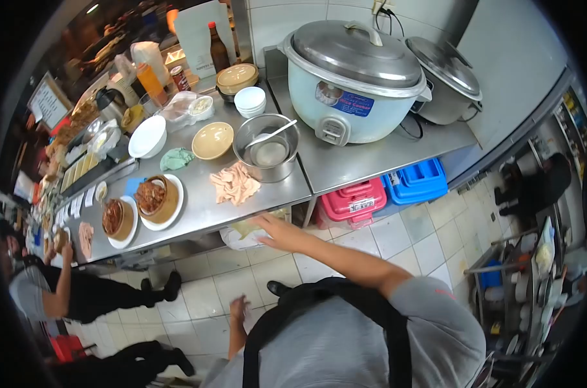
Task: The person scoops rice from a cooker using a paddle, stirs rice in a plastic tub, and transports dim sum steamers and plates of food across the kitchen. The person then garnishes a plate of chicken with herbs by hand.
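Note:
My right hand (277,234) reaches out at the front edge of the steel counter (196,200), fingers stretched and apart, with nothing visible in it. Behind it, under the counter, is a white plastic bag (238,239). My left hand (240,308) hangs low over the floor tiles, its fingers loosely bent and apart, holding nothing visible. On the counter nearest my right hand lies a crumpled pinkish cloth (234,184), beside a steel pot (289,169) with a white-handled utensil in it. Farther left, two wooden tubs of browned food (156,197) (117,221) stand on white plates.
A large rice cooker (364,123) and a grey lidded cooker (439,97) stand at the back right. Red (352,204) and blue (416,183) lidded bins sit below. A co-worker (38,291) stands at left; shelving (520,284) is at right.

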A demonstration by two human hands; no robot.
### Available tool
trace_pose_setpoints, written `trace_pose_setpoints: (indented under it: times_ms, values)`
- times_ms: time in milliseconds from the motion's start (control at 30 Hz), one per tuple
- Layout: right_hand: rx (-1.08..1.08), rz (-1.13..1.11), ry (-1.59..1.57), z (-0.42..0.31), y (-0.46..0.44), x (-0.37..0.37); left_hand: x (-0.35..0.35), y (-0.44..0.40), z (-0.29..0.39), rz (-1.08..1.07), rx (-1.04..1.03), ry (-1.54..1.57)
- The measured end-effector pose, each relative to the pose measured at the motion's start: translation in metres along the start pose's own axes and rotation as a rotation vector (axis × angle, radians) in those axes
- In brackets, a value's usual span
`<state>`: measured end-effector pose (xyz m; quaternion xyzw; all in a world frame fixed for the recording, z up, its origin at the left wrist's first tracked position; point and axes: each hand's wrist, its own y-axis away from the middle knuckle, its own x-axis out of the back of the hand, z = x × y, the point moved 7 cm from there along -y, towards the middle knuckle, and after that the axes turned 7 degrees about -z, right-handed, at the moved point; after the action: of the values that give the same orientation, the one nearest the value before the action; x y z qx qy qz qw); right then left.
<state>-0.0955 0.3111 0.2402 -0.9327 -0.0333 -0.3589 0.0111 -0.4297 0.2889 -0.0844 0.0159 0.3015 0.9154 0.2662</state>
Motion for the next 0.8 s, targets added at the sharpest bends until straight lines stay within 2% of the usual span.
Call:
trace_pose_setpoints:
  times_ms: [33,67,100,133,167,200,233,267,300,333,367,400,433,467,533,600,700,733,800]
  values:
    - [-0.030,-0.126,-0.057,0.016,0.041,-0.009,-0.022,-0.024,0.014,-0.107,-0.058,0.022]
    - [0.025,-0.151,-0.052,0.044,0.084,-0.020,-0.055,-0.031,0.066,-0.163,-0.314,-0.103]
    - [-0.042,-0.204,-0.093,0.081,0.134,-0.028,-0.099,-0.022,0.135,-0.174,-0.365,-0.007]
    - [-0.288,-0.230,-0.221,0.109,0.191,-0.020,-0.129,-0.023,0.193,-0.157,-0.513,0.091]
    - [-0.359,-0.130,-0.147,0.154,0.254,-0.019,-0.126,-0.057,0.223,-0.033,-0.535,-0.094]
    - [-0.662,-0.126,-0.203,0.179,0.319,-0.004,-0.142,-0.047,0.286,0.127,-0.592,-0.290]
    - [-0.822,-0.023,-0.182,0.208,0.384,0.007,-0.148,-0.057,0.324,0.150,-0.599,-0.037]
    - [-0.713,0.004,0.090,0.208,0.435,0.028,-0.153,-0.054,0.358,0.227,-0.368,0.040]
    - [-1.003,0.172,-0.112,0.246,0.508,0.030,-0.134,-0.097,0.375,0.233,-0.399,0.052]
    - [-0.827,0.406,0.314,0.267,0.573,0.038,-0.127,-0.123,0.392,0.144,-0.468,0.118]
    - [-1.171,0.465,0.079,0.300,0.643,0.034,-0.128,-0.140,0.411,0.046,-0.537,0.185]
    - [-1.513,0.734,-0.358,0.284,0.699,0.040,-0.133,-0.159,0.436,0.046,-0.553,0.182]
    - [-1.548,0.860,-0.420,0.276,0.711,0.043,-0.138,-0.174,0.446,0.076,-0.502,0.200]
    - [-1.550,0.867,-0.427,0.275,0.708,0.038,-0.140,-0.188,0.453,0.102,-0.449,0.215]
    - [-1.532,1.007,-0.367,0.269,0.704,0.026,-0.124,-0.242,0.446,0.116,-0.474,0.169]
    - [-1.505,1.031,-0.594,0.273,0.664,-0.011,-0.111,-0.271,0.452,0.120,-0.498,0.124]
    - [-1.388,0.749,-0.847,0.252,0.565,-0.066,-0.102,-0.275,0.479,0.105,-0.802,0.108]
    - [-1.362,0.681,-0.912,0.250,0.535,-0.082,-0.107,-0.278,0.496,0.089,-0.806,0.114]
    - [-1.350,0.618,-1.009,0.240,0.498,-0.112,-0.102,-0.272,0.525,0.314,-0.627,0.043]
